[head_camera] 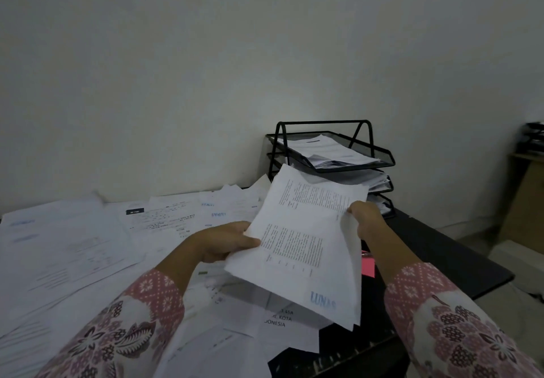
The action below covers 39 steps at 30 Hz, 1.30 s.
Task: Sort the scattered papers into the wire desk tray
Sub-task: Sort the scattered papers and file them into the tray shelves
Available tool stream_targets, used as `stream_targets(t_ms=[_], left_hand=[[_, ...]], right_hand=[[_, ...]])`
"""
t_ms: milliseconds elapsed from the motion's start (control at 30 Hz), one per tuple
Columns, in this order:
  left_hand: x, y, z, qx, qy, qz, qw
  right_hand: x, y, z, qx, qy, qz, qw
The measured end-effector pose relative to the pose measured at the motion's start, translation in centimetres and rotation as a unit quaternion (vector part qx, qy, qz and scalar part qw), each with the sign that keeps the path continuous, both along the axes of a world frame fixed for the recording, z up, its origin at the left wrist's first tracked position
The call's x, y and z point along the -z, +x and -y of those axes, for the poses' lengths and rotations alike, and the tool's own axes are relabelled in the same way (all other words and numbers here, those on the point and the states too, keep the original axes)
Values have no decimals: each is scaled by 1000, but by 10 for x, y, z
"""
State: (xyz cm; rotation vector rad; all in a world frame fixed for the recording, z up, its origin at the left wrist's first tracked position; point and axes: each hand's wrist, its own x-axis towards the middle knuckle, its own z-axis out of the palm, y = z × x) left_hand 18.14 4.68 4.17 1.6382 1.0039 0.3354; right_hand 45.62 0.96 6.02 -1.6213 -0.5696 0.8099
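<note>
Already paper-filled wire tray (338, 154); left hand (223, 240), right hand (366, 218) both pinching sheets (306, 248).

Loose papers (88, 248) cover the desk (441, 248) from its left edge to past the middle. A black wire tray stack (332, 159) stands at the far right corner against the wall, its tiers filled with paper. A bare dark strip runs along the right edge, with a pink note (368, 267) on it.
</note>
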Motion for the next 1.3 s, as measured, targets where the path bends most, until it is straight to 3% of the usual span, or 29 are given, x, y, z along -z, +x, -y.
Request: stream_targets(t_ms=[200,567,700,1033,1300], left_hand=[[-8,24,1,14,4,-18,1000],[-20,45,7,88,-63,30,994],[-18,55,5,22,-7,37,999],[-24,82,-3,-78,-25,124,989],[-29,122,-15,-134,-26,156,978]], right_hand=[[4,28,1,15,3,10,1000],[-1,60,5,55,4,27,998],[-3,66,5,59,8,-5,998],[-4,71,8,-9,56,-63,996],[0,91,12,-39,24,-78,996]])
